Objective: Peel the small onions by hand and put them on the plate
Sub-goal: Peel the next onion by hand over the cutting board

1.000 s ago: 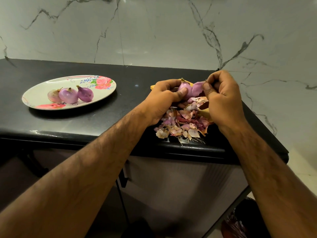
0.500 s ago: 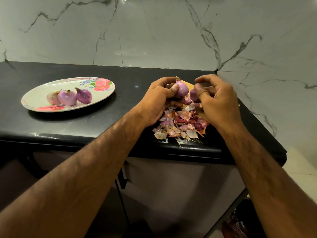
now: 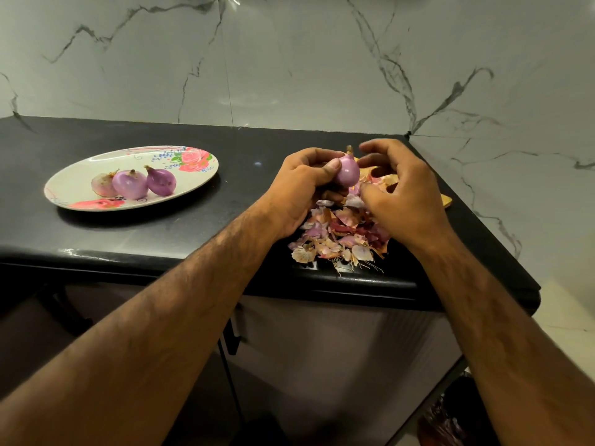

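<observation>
Onion [image 3: 347,170] looks clean now, pinched in the left hand [image 3: 301,188] above the peel pile [image 3: 338,236]. Right hand [image 3: 402,194] just let go, fingers loosely spread, empty. Probably heads to the plate [image 3: 80,175] next, joining three others.

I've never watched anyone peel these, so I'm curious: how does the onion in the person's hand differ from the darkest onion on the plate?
The held onion is gripped upright in the left hand, above the pile of peels; the darkest onion lies tilted on the plate, beside two others. The held one looks paler pink, the plated one deeper purple. Both are small, glossy, peeled and keep a dry stem tip.
</observation>
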